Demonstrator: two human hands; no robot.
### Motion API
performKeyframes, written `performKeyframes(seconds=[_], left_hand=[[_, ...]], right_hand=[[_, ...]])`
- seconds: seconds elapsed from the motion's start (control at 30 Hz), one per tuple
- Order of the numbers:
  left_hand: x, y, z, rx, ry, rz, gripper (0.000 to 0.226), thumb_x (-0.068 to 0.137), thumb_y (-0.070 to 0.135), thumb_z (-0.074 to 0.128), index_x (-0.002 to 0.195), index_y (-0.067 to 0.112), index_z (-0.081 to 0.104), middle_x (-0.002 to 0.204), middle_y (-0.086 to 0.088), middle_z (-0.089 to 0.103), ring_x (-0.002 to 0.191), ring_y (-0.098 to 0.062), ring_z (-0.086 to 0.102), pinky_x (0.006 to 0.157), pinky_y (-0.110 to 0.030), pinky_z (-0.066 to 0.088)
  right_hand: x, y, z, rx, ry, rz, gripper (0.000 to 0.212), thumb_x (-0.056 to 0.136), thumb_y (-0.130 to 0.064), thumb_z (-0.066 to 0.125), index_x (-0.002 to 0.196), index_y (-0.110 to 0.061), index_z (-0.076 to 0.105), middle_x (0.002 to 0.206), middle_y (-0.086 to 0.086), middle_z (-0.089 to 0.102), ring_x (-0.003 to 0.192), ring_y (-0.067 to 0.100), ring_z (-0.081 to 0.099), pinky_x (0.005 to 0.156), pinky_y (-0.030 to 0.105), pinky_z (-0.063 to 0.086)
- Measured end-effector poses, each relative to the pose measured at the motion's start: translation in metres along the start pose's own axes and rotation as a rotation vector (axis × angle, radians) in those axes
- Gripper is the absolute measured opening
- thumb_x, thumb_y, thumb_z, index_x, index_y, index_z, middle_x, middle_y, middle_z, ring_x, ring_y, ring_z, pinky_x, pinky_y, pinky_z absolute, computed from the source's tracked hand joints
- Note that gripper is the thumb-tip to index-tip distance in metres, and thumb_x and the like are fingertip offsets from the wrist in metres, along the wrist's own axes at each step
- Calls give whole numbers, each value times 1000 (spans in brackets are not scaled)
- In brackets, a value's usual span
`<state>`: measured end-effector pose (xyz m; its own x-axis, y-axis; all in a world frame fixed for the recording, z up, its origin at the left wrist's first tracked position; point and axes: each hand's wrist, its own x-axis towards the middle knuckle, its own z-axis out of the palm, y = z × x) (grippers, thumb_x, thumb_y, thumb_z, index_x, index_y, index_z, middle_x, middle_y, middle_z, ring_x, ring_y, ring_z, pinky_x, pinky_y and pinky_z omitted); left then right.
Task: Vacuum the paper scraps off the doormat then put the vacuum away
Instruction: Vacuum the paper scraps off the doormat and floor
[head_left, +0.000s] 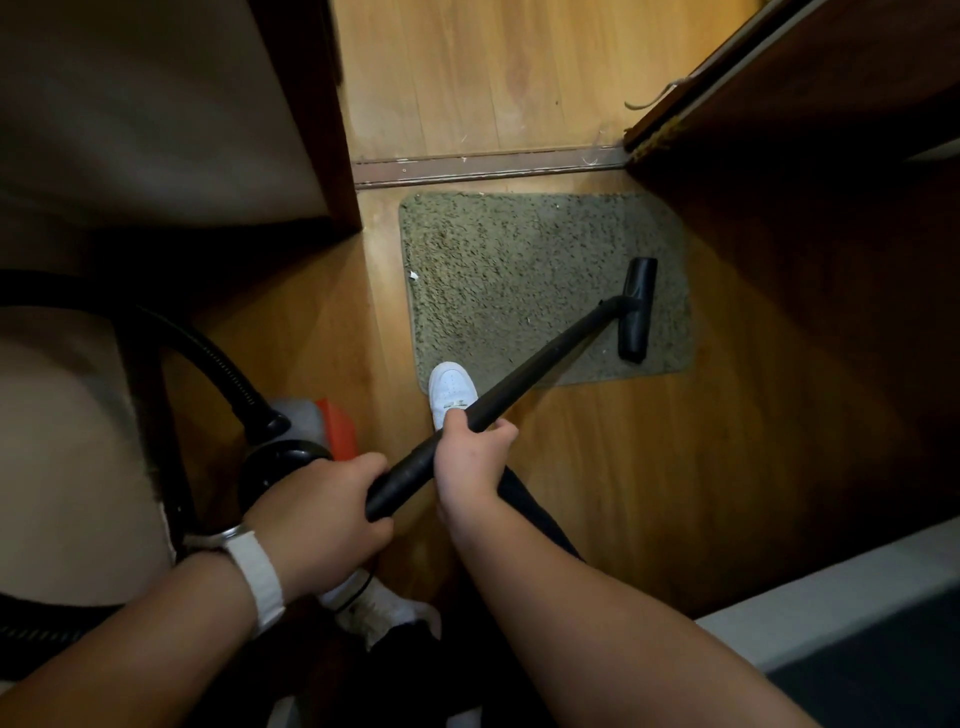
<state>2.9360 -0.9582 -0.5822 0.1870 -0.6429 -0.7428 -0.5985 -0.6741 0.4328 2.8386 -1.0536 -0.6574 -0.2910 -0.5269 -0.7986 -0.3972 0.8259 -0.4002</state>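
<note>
Step in hand: vacuuming; putting away not yet begun. The grey-green speckled rectangular doormat (519, 260) lies on the brown wood-plank floor (675, 467), just this side of a dull metal threshold strip (488, 167). The long black rigid vacuum wand (545, 358) runs diagonally from the hands to the mat. Its flat black bar-shaped floor nozzle (638, 312) rests on the pile near the mat's right edge. Left hand (322, 514): fingers curled round the near end of the wand, a white watch strap (257, 577) on the wrist. Right hand (470, 457): wrapped round the wand further up, thumb on the near side. A white sneaker (451, 389) stands on the mat's near left corner, seemingly pinning it. The black ribbed hose (223, 364) arcs down into the grey-and-orange canister vacuum body (311, 426), on the floor left of the person. One small white paper scrap (413, 275) is visible at the mat's left edge, well apart from the nozzle. A few pale specks near the far edge are too small to identify. Judgement: right side looks mostly clean, left edge not yet done. The next move calls for drawing the nozzle leftward across the pile to that scrap, keeping it flat on the mat. Risk: the mat may bunch if the foot lifts.
</note>
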Motion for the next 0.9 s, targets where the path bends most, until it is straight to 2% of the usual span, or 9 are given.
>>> performKeyframes(seconds=[0.07,0.13,0.3,0.37,0.57,0.7,0.9], left_hand=[[11,10,2,-9,10,15,25,78,39,64,97,25,57,77,2,65,76,-18,63,67,-37,52],[22,18,2,-21,9,20,27,77,39,64,99,25,57,79,2,66,78,-20,64,68,-37,53],[43,36,0,-35,1,14,28,78,38,64,102,25,59,83,1,69,82,-19,66,70,-36,54],[48,39,-2,-30,8,13,28,79,38,65,104,26,59,86,1,69,83,-19,66,71,-35,53],[47,38,-9,-56,22,-4,30,77,38,68,103,26,60,86,1,70,85,-19,65,73,-35,53],[36,31,-9,-60,24,0,32,77,40,69,105,28,60,84,2,69,82,-18,65,71,-33,52],[12,14,-9,-68,27,-7,29,77,39,68,103,29,60,80,4,66,78,-14,63,70,-33,52]], right_hand=[[10,-6,-5,-12,26,-4,50,88,-25,61,131,-15,38,114,5,60,100,22,62,91,35,51],[20,-13,-10,-8,41,-13,51,88,-25,60,132,-15,37,112,2,59,99,21,60,92,35,49],[40,-27,-19,35,58,-39,55,88,-22,62,136,-13,36,114,3,61,93,16,59,78,25,43],[46,-29,-19,48,60,-51,56,88,-21,63,136,-13,36,115,5,62,92,16,59,77,24,40],[45,-25,-13,83,31,-61,63,86,-21,63,141,-13,32,117,7,63,96,17,62,77,24,43],[34,-17,-11,88,12,-76,62,86,-20,63,140,-13,33,110,3,62,90,11,61,75,22,45],[13,-3,-7,101,-38,-51,62,86,-19,63,140,-17,33,114,4,63,94,14,63,82,29,49]])
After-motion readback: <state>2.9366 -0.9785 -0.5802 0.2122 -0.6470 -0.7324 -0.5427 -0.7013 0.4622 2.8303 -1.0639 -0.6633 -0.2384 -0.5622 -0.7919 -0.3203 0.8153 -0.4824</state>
